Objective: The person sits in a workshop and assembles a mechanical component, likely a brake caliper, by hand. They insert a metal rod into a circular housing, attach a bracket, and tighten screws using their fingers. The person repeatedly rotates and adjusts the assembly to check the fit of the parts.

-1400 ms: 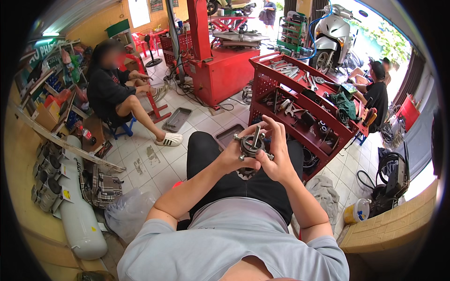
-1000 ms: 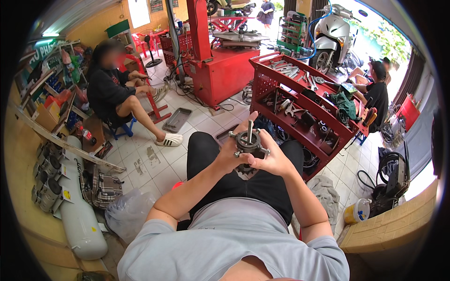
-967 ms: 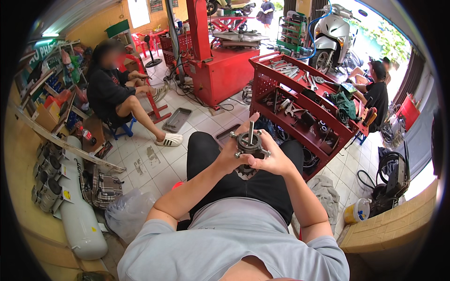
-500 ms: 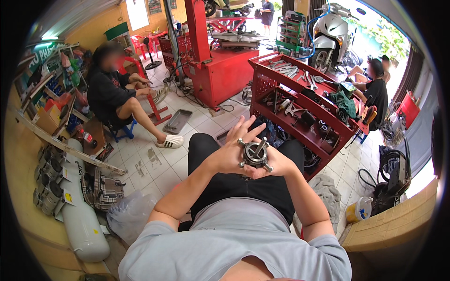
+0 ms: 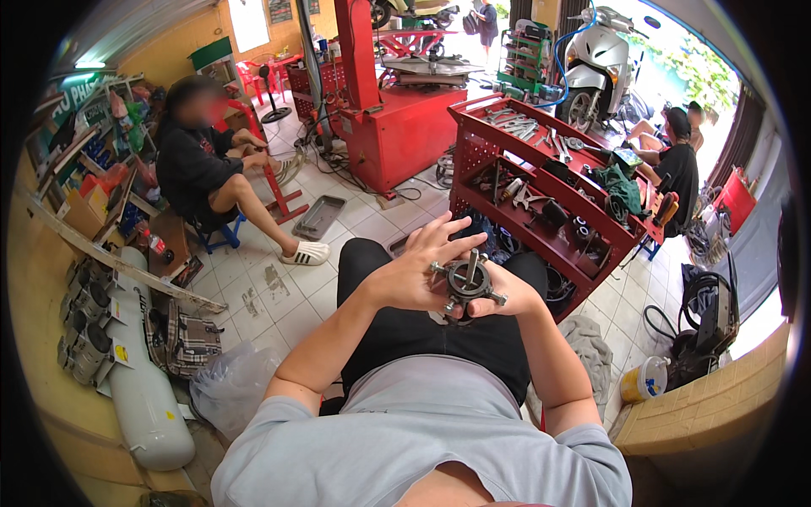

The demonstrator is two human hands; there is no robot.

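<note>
A dark metal ring-shaped tool [image 5: 457,292], with a central rod and several bolts sticking out around its rim, is between my hands above my lap. My right hand [image 5: 513,296] grips it from the right, its thumb lying along the lower rim. From the left, my left hand [image 5: 412,277] rests against the tool's side with its fingers stretched out and spread past the far edge. The undersides of the tool and of both palms are hidden.
Ahead to the right stands a red tool cart [image 5: 541,194] bearing wrenches and a green cloth. A metal tray [image 5: 320,218] lies on the tiled floor. A person [image 5: 203,160] sits on a stool at the left. A white cylinder tank [image 5: 144,397] lies at the lower left.
The ring tool has shifted slightly to the right and tilted. The fingers of my left hand have swung a little to the right, and my right thumb now lies on the rim.
</note>
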